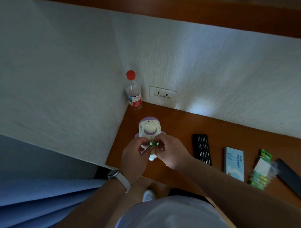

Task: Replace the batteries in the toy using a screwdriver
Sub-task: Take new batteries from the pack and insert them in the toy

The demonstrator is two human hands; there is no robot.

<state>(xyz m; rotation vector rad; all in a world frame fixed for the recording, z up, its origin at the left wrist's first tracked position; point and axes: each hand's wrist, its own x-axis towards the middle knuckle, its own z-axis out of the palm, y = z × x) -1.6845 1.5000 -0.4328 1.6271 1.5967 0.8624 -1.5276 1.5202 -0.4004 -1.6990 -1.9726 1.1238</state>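
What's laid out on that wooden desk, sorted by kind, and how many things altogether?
Toys: 1
Loose batteries, held in both hands: 2
Bottles: 1
Screwdriver bit trays: 1
Blue boxes: 1
Battery packs: 1
Dark case lids: 1
Total: 8

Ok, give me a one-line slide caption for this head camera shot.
Both hands hold two green batteries above the white-and-purple toy on a wooden desk, bit set alongside.
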